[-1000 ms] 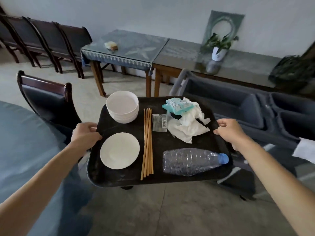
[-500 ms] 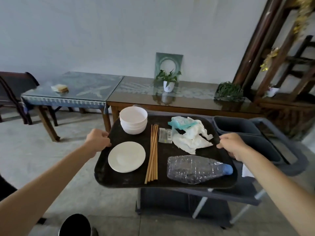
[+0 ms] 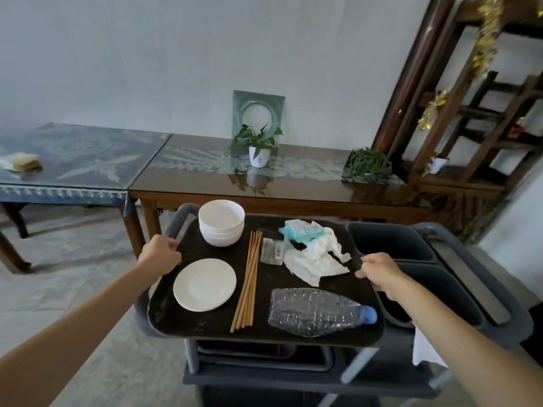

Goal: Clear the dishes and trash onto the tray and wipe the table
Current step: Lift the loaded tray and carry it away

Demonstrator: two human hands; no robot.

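Observation:
I carry a black tray (image 3: 202, 327) over a grey cart. My left hand (image 3: 160, 252) grips the tray's left rim and my right hand (image 3: 379, 270) grips its right rim. On the tray stand stacked white bowls (image 3: 221, 222) at the back left, with a white plate (image 3: 204, 284) in front of them. Wooden chopsticks (image 3: 248, 279) lie down the middle. To the right lie crumpled white tissues (image 3: 316, 259), a teal wrapper (image 3: 299, 230), a small clear packet (image 3: 271, 250) and a crushed plastic bottle (image 3: 316, 312) with a blue cap.
The grey cart (image 3: 470, 289) under the tray has two dark bins (image 3: 390, 242) at its right. Behind stand a brown side table (image 3: 293, 192) with potted plants (image 3: 258, 145) and a blue-clothed table (image 3: 73, 163) with a sponge (image 3: 25, 161). Wooden shelves (image 3: 470, 127) rise at the right.
I have turned away from the dining table and chair and brought the tray over the grey cart. Both hands keep their grip on the rims.

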